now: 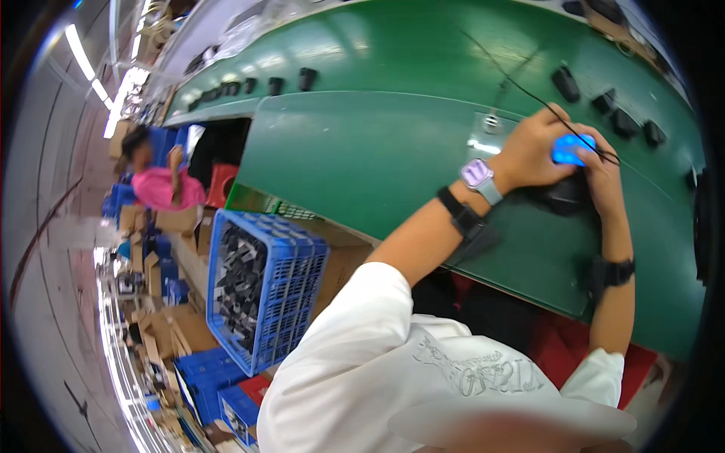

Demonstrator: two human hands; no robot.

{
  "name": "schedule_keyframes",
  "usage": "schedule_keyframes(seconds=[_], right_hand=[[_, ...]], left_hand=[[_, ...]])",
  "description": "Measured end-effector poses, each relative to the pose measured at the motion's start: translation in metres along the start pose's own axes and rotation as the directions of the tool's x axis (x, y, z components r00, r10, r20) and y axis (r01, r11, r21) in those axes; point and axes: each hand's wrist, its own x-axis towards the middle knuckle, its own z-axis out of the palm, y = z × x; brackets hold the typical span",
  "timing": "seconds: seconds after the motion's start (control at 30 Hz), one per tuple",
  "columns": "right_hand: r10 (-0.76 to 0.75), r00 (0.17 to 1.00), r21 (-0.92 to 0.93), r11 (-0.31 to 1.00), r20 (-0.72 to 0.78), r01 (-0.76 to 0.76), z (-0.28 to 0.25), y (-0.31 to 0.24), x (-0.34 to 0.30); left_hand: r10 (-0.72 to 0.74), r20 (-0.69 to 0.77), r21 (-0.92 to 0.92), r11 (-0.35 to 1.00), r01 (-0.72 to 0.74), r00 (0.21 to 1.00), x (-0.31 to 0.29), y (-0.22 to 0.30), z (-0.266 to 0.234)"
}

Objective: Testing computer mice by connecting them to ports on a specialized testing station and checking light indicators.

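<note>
A small device with several bright blue lights (572,149) is held between both hands over the green table (362,158). My left hand (531,148) curls round its left side, fingers bent over the top. My right hand (601,171) grips the right side, its thumb near the lit face. A thin black cable (529,89) runs from the far side of the table down to the hands. Just below them is a dark rounded shape (565,195), partly hidden, whose kind I cannot make out. Fingers cover most of the lit device.
Black blocky pieces (625,122) stand beyond my right hand; a row of similar pieces (306,78) lines the far left. A clear plate with a metal fitting (491,123) lies near my left hand. A blue crate (294,279) holds dark parts. A person in pink (168,185) is farther left.
</note>
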Motion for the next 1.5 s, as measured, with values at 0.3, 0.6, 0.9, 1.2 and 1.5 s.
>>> schedule_keyframes(seconds=[0.3,0.6,0.9,1.2,1.5], right_hand=[[0.02,0.999,0.17,0.985,0.048,-0.028,0.017,0.001,0.003],[-0.071,0.981,0.002,0.997,-0.179,0.073,0.015,0.005,0.01],[0.043,0.843,0.406,0.889,-0.536,0.213,-0.032,0.016,0.007],[0.032,0.93,0.189,0.981,-0.367,0.041,-0.019,0.008,0.007],[0.004,0.916,0.389,0.906,-0.402,0.167,-0.008,0.012,0.02]], left_hand=[[-0.01,-0.033,0.001,1.0,0.01,0.999,-0.004,0.002,-0.015],[-0.352,0.073,-0.142,0.922,0.36,0.933,0.0,0.01,-0.026],[-0.209,-0.033,0.383,0.901,0.205,0.977,0.01,-0.011,-0.075],[-0.28,-0.424,0.898,-0.007,0.44,0.861,0.027,-0.136,-0.189],[-0.69,0.122,0.781,0.511,0.36,0.714,0.108,-0.088,0.042]])
